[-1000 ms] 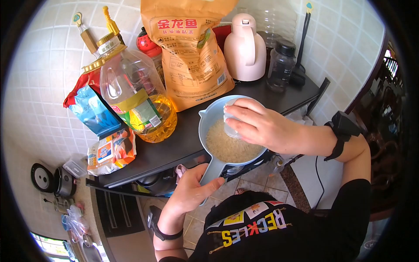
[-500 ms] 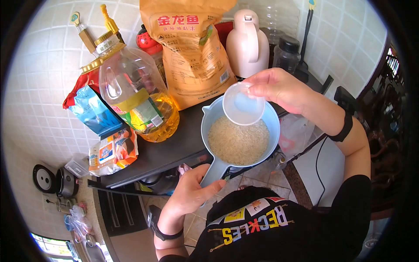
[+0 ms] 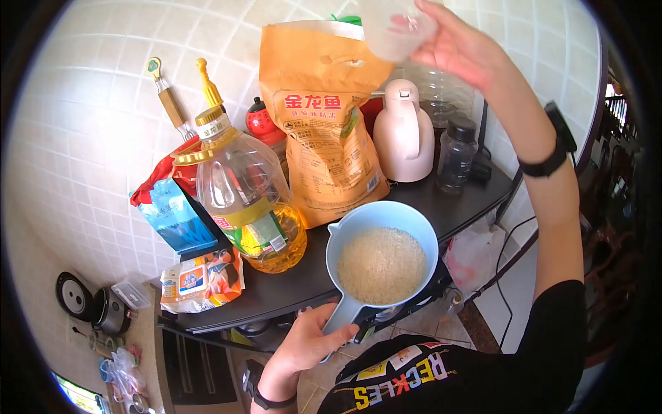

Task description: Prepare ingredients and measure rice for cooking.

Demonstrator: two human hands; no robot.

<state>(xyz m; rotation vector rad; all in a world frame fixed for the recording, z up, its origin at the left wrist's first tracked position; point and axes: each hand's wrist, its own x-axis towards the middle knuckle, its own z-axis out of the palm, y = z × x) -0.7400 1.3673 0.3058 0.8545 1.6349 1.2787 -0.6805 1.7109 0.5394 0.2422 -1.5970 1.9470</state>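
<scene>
My left hand (image 3: 308, 339) is closed around the handle of a light blue scoop-shaped bowl (image 3: 332, 259) with a small pouring lip. White rice (image 3: 381, 265) lies inside it. Raised high at the top, my right hand (image 3: 458, 45) grips a translucent plastic cup (image 3: 394, 34) by its side. A few grains seem to cling to the cup. The cup is above and partly in front of the tall orange rice bag (image 3: 331, 152), whose top stands upright behind the bowl.
A large oil bottle (image 3: 252, 200) stands left of the rice bag on the dark counter (image 3: 303, 283). Beside it are a blue packet (image 3: 176, 217) and a wipes pack (image 3: 201, 281). A pink thermos jug (image 3: 405, 134) and a dark-lidded jar (image 3: 456, 155) stand at right.
My right hand has lifted the cup from over the bowl up to the rice bag's top. My left hand still holds the bowl's handle. The view has shifted, so the counter items appear lower.
</scene>
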